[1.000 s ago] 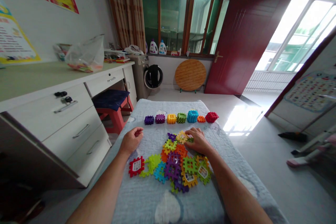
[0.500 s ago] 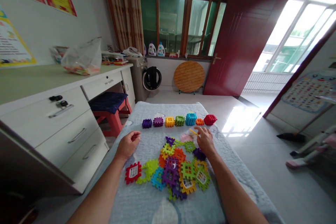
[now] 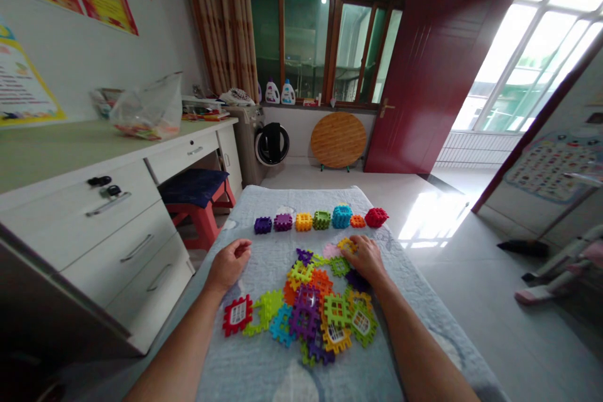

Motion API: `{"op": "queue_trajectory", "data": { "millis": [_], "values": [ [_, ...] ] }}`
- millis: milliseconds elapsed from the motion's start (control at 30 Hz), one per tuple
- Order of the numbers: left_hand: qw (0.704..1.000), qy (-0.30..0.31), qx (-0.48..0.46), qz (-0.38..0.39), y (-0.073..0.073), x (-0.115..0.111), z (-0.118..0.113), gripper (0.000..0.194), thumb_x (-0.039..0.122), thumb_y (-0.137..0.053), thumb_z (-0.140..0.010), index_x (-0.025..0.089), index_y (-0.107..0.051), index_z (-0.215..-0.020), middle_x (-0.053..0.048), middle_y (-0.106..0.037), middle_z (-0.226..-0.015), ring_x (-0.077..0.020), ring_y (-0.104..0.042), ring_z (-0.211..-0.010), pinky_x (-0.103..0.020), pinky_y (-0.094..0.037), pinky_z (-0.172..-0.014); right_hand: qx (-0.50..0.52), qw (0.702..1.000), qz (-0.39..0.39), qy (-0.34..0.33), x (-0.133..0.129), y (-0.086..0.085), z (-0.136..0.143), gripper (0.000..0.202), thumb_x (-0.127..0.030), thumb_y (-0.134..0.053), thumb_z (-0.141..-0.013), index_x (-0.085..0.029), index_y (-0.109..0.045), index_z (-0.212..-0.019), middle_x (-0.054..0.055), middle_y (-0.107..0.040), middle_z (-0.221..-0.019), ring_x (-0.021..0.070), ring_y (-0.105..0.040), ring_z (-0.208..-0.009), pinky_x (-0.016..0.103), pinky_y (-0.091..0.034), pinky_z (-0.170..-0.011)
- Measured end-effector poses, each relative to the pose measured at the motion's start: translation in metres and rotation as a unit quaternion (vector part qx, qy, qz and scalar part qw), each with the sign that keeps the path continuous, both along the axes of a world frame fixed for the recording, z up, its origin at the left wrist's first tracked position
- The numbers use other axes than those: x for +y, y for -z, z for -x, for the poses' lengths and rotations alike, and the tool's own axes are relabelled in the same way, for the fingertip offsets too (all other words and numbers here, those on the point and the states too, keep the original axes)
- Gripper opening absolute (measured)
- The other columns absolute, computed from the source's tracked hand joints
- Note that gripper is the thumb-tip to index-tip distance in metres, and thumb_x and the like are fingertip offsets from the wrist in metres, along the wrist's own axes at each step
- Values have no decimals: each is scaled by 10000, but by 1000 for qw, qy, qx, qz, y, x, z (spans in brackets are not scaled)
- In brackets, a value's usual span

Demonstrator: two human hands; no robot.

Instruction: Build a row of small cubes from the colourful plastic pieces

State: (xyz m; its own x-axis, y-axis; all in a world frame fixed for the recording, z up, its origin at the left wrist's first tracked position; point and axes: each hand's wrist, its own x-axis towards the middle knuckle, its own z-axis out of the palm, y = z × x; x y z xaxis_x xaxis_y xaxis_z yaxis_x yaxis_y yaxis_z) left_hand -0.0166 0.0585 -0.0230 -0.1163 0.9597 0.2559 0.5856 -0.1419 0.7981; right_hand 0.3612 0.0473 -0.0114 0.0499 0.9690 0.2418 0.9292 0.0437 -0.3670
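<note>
My right hand [image 3: 369, 256] is closed on the edge of a yellow interlocking tile [image 3: 347, 244], just above the far right of a loose pile. My left hand [image 3: 230, 266] rests on the blue cloth, its fingers curled together with nothing visible in them. Between my forearms lies the pile of notched plastic tiles, with a purple tile [image 3: 305, 313] on top and a red tile [image 3: 238, 315] at its left end. A dark purple tile [image 3: 357, 281] is partly hidden under my right wrist. A green tile [image 3: 339, 266] lies near my right fingers.
Behind the pile stands a row of tile stacks: dark blue [image 3: 262, 225], purple [image 3: 283, 222], yellow [image 3: 304, 221], green [image 3: 322, 220], blue [image 3: 342, 217], orange [image 3: 357, 221] and red [image 3: 377, 217]. A white desk [image 3: 117, 226] and a stool [image 3: 200, 195] stand left.
The yellow tile in my right hand was edge-on and now faces flat, slightly lower beside the pile. My left hand stays in about the same place.
</note>
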Motion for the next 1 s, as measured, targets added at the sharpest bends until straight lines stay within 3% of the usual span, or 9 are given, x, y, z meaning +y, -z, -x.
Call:
{"op": "queue_trajectory", "data": {
  "millis": [433, 633, 800, 900, 1000],
  "values": [
    [1000, 6, 13, 5, 0, 0, 0, 309, 372, -514, -727, 172, -619, -938, -47, -697, -842, -189, -647, -793, -282, -503, -761, -27, 1000, 12, -9, 5, -1, -2, 422, -400, -610, -698, -181, -621, -1059, 83, -633, -999, 220, -556, -903, 304, -378, -799],
    [1000, 0, 12, 5, 3, 2, 0, 296, 367, -525, -719, 180, -625, -925, -41, -698, -828, -186, -652, -780, -275, -507, -741, -44, 999, 29, -12, 9, -23, 2, 405, -367, -616, -679, -167, -626, -1031, 90, -616, -959, 225, -550, -887, 305, -376, -780],
    [1000, 1, -20, 2, 0, 0, -2, 278, 342, -532, -704, 178, -631, -906, -45, -701, -841, -189, -654, -791, -282, -508, -751, -44, 994, -39, -95, 22, -60, 37, 509, -285, -592, -676, -167, -560, -1170, 100, -561, -1069, 229, -496, -946, 317, -353, -844],
    [1000, -7, -29, 9, -4, -3, -3, 285, 329, -535, -695, 171, -636, -908, -46, -701, -826, -190, -652, -773, -287, -505, -742, -77, 986, -30, -142, 42, -76, 70, 520, -282, -605, -664, -221, -553, -1178, 87, -536, -1124, 249, -453, -996, 342, -326, -849],
    [1000, -8, -13, 17, -9, -4, -5, 282, 319, -519, -702, 171, -636, -912, -43, -699, -809, -186, -645, -745, -292, -502, -726, -122, 980, 8, -157, 68, -82, 96, 557, -291, -631, -645, -247, -542, -1192, 89, -520, -1156, 277, -411, -1035, 372, -302, -848]
  ]
}}
